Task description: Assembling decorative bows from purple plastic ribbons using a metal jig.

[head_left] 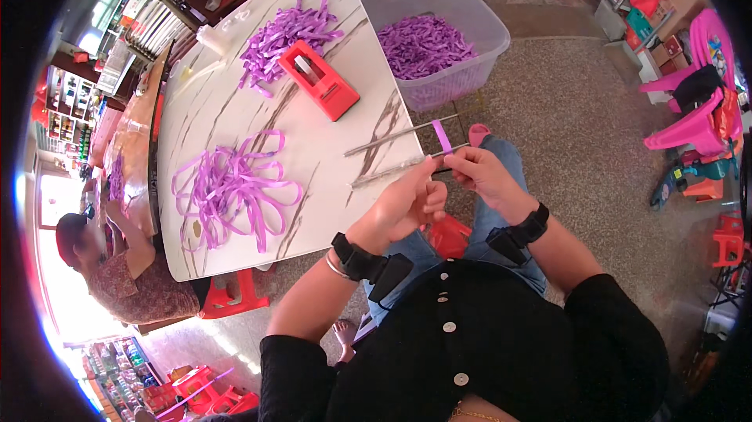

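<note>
A short purple ribbon (442,137) is looped around two thin metal rods (384,140) that jut past the table's right edge. At the ribbon's lower end, my right hand (487,179) pinches it between thumb and forefinger. Close beside it, my left hand (409,201) has its fingers curled, with thumb and fingertip pressed together at the same end; what lies between them is mostly hidden. On the white marbled table (329,211) lie a loose heap of long purple ribbon (231,191), a pile of short purple ribbon pieces (286,38) and a red tape dispenser (321,81).
A clear plastic bin (489,38) holding many purple ribbon pieces stands beyond the table's right side. Another person (133,265) sits at a wooden table on the left. Pink chairs (697,101) and a green power tool (689,179) are at the far right.
</note>
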